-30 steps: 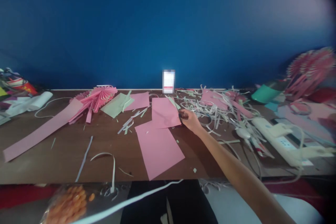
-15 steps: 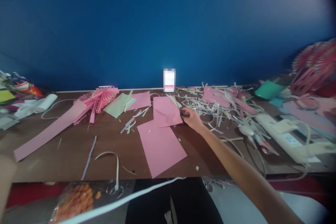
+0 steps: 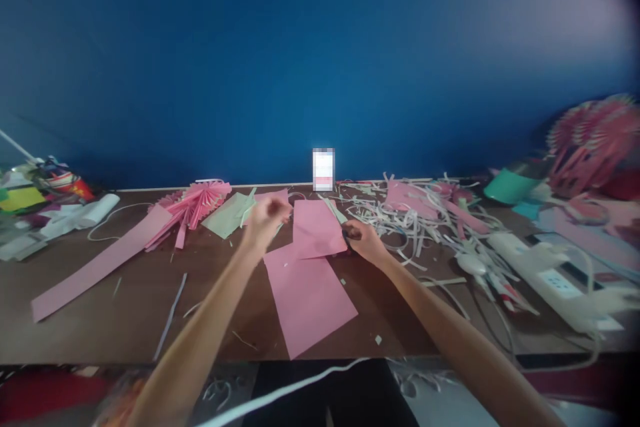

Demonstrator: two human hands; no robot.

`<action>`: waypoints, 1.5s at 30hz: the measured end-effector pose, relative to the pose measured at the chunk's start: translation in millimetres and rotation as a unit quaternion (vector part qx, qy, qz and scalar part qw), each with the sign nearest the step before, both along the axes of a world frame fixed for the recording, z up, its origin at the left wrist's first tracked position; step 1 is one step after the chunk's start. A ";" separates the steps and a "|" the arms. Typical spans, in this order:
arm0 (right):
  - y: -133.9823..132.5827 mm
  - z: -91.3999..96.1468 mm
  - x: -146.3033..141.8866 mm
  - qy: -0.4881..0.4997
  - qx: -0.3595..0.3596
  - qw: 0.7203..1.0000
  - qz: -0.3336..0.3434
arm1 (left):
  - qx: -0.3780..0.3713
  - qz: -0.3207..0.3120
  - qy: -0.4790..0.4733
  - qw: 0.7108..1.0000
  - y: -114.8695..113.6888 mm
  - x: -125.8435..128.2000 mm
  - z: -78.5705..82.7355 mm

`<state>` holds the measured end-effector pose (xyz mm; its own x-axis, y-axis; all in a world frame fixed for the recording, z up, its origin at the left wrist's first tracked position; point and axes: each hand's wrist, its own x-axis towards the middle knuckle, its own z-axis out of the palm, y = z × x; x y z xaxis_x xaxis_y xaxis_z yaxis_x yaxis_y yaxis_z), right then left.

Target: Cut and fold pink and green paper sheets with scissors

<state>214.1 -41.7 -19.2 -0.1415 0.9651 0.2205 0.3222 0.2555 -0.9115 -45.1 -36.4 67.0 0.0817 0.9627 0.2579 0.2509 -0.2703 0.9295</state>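
My right hand (image 3: 363, 240) is closed at the right edge of the upper pink paper sheet (image 3: 316, 223). Its fingers hold a small dark thing, which looks like the handle of scissors; the rest of it cannot be made out. That sheet overlaps a lower pink sheet (image 3: 313, 307), which lies at an angle near the table's front. To the left of the upper sheet, my left hand (image 3: 269, 217) is raised above the table with curled fingers. Motion blurs the fingertips, and no held thing shows there.
Tangled paper strips (image 3: 405, 227) cover the right back of the brown table (image 3: 400, 327). A white power strip (image 3: 540, 280) lies farther right. Folded pink paper (image 3: 200, 203) and a long pink strip (image 3: 100, 263) lie left. A lit phone (image 3: 324, 170) stands against the blue wall (image 3: 300, 67).
My left hand has come in from the lower left edge to beside the upper pink sheet. The view has tilted up slightly. My right hand has stayed at the sheet's edge.
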 end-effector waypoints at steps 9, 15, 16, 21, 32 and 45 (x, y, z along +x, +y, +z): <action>5.7 -4.2 10.3 -0.200 0.116 0.947 -0.222 | 0.068 -0.034 0.111 0.991 21.2 70.6 -56.2; 7.7 -3.2 10.3 -0.229 0.130 0.942 -0.206 | 0.058 -0.004 0.097 0.994 18.3 72.5 -84.7; 7.8 -3.2 10.1 -0.231 0.127 0.942 -0.206 | 0.049 -0.002 0.083 0.995 18.5 71.3 -88.3; 9.6 -3.1 10.0 -0.236 0.116 0.942 -0.207 | 0.037 -0.015 0.057 0.998 23.7 69.5 -93.3; 33.0 6.7 -10.8 -0.269 0.021 0.935 -0.232 | 0.180 -0.054 0.400 0.897 -2.3 86.5 -80.8; 45.6 -3.3 16.2 -0.202 0.089 0.946 -0.238 | 0.229 -0.117 0.513 0.819 -15.8 93.8 -73.7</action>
<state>230.3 3.9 -22.5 0.1916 0.8935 0.4062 0.7527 0.1318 -0.6450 48.6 -52.1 -6.7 0.6505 0.7113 0.2664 0.7278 -0.6840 0.0493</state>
